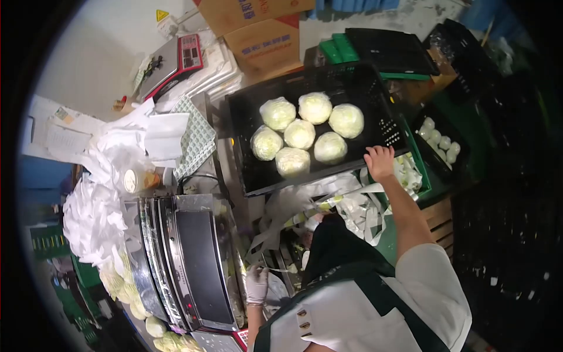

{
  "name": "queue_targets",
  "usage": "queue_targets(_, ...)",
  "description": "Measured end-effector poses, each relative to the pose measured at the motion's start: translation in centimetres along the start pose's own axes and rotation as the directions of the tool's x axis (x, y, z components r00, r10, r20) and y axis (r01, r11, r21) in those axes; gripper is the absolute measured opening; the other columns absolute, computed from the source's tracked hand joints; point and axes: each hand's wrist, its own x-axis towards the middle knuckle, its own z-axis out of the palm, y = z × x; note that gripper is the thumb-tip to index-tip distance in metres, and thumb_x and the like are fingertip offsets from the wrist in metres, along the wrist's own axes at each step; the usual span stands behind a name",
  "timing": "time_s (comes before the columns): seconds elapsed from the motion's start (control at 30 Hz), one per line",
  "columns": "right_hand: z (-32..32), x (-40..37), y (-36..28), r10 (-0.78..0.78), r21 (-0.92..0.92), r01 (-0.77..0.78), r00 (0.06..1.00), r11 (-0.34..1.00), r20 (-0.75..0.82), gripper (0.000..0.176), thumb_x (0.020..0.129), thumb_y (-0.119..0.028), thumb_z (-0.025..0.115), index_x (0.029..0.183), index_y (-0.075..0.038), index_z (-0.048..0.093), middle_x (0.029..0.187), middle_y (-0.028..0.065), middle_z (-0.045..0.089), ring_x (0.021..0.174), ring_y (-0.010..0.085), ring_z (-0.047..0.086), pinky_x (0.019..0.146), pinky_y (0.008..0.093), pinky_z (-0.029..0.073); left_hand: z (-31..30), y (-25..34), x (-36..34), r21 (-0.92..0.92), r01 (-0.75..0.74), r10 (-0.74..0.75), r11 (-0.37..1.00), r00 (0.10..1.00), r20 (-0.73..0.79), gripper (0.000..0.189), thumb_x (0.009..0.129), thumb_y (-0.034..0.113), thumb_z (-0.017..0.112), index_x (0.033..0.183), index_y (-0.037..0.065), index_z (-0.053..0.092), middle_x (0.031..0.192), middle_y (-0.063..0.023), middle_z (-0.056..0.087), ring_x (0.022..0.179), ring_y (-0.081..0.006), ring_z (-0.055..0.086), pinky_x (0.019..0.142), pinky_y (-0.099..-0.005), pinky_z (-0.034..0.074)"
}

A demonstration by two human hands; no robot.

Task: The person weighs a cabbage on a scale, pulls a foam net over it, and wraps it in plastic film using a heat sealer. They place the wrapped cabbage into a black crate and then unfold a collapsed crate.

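Left hand [256,284] low, grip unreadable; right hand [380,161], arm outstretched, lies released on crate [252,176] rim.

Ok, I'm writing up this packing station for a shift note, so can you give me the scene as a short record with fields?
Place: produce packing area, seen from above
Right hand: fingers spread on the rim of the black crate
Left hand: gloved, beside the steel machine; grip unclear
Crate contents: seven wrapped cabbages
Nearby: scale, cardboard boxes, white paper heap
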Motion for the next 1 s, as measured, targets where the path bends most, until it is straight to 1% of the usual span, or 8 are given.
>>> queue_targets(0.13, -0.8, -0.2, 0.3, -0.079, 0.072, 0.084, 0.994, 0.994, -0.078, 0.03, 0.082, -0.03, 0.052, 0.106, -0.013, 0.054, 0.106, 0.0054, 0.051, 0.101, 0.0268, 0.044, 0.094, 0.0493, 0.026, 4.4, 0.9, -0.3, -0.027, -0.177, 0.179, 0.984, 0.98, 0.09, 0.025, 0.08, 0.01, 0.06, 0.104, 0.006, 0.057, 0.095, -0.0111, 0.055, 0.075, -0.0189, 0.057, 0.068, -0.0276, 0.046)
queue_targets(0.27, -0.9, -0.2, 0.0, -0.084, 0.07, 0.088, 0.995, 0.994, -0.053, 0.027, 0.082, -0.03, 0.051, 0.103, -0.013, 0.055, 0.102, 0.0058, 0.052, 0.1, 0.0274, 0.044, 0.093, 0.0504, 0.026, 6.6, 3.2, -2.8, -0.217, 0.083, -0.047, 0.973, 0.985, 0.166, 0.024, 0.085, 0.018, 0.058, 0.102, 0.002, 0.056, 0.094, -0.0123, 0.057, 0.083, -0.0202, 0.059, 0.074, -0.0306, 0.047)
queue_targets(0.37, -2.5, 1.3, -0.6, 0.053, -0.035, -0.042, 0.914, 0.998, 0.403, 0.033, 0.084, -0.036, 0.044, 0.102, -0.011, 0.057, 0.104, 0.0067, 0.054, 0.103, 0.0288, 0.044, 0.093, 0.0529, 0.025, 6.2, 2.8, -3.6, -0.244, 0.17, -0.091, 0.955, 0.948, 0.305, 0.033, 0.085, 0.025, 0.058, 0.107, 0.001, 0.055, 0.096, -0.0162, 0.058, 0.082, -0.0228, 0.062, 0.075, -0.0317, 0.048)
queue_targets(0.4, -3.0, 3.0, -1.0, 0.148, -0.074, -0.131, 0.756, 0.989, 0.638, 0.049, 0.082, -0.045, 0.046, 0.115, -0.01, 0.051, 0.12, 0.0101, 0.048, 0.113, 0.0323, 0.04, 0.094, 0.0553, 0.024, 5.1, 5.0, -3.3, -0.115, 0.172, -0.135, 0.978, 0.952, 0.276, 0.032, 0.084, 0.024, 0.058, 0.106, 0.001, 0.055, 0.095, -0.0176, 0.059, 0.083, -0.0263, 0.061, 0.074, -0.0328, 0.048)
queue_targets(0.5, -2.5, 6.7, -3.3, 0.221, 0.024, -0.281, 0.804, 0.96, 0.552, 0.098, 0.068, -0.06, 0.058, 0.139, -0.011, 0.011, 0.144, 0.0158, 0.014, 0.127, 0.0435, 0.02, 0.098, 0.0604, 0.02, 3.5, 6.9, -2.9, 0.135, 0.062, -0.079, 0.989, 0.989, 0.124, 0.033, 0.082, 0.023, 0.059, 0.106, 0.002, 0.055, 0.094, -0.0175, 0.058, 0.082, -0.0293, 0.061, 0.072, -0.0346, 0.048)
queue_targets(0.63, -1.5, 10.9, -10.3, 0.104, 0.073, -0.174, 0.823, 0.982, 0.558, 0.1, 0.07, -0.054, 0.061, 0.14, -0.009, 0.006, 0.145, 0.015, 0.01, 0.13, 0.0392, 0.018, 0.101, 0.0575, 0.019, 2.6, 6.9, -4.0, 0.008, 0.188, -0.188, 0.982, 0.978, 0.091, 0.035, 0.083, 0.027, 0.058, 0.109, 0.004, 0.054, 0.098, -0.0177, 0.057, 0.09, -0.0314, 0.057, 0.076, -0.037, 0.046)
queue_targets(0.8, -1.6, 11.7, -20.0, -0.222, 0.188, 0.135, 0.772, 0.973, 0.596, 0.053, 0.075, -0.037, 0.058, 0.123, -0.015, 0.05, 0.131, 0.0197, 0.04, 0.121, 0.0369, 0.037, 0.099, 0.044, 0.031, 1.1, 5.2, -7.4, -0.013, 0.15, -0.15, 0.989, 0.989, -0.004, 0.037, 0.083, 0.029, 0.057, 0.111, 0.005, 0.053, 0.104, -0.017, 0.056, 0.095, -0.0317, 0.056, 0.081, -0.0371, 0.045)
queue_targets(1.0, -8.0, 8.3, -35.4, -0.572, 0.763, 0.459, 0.807, 0.456, -0.144, 0.029, 0.074, -0.009, 0.062, 0.103, -0.005, 0.058, 0.112, 0.0164, 0.052, 0.107, 0.0324, 0.047, 0.094, 0.0384, 0.035, -7.5, 4.4, -15.0, -0.222, 0.188, -0.227, 0.957, 0.96, -0.166, 0.04, 0.087, 0.03, 0.051, 0.113, 0.001, 0.052, 0.099, -0.02, 0.059, 0.091, -0.0287, 0.059, 0.081, -0.0352, 0.045)
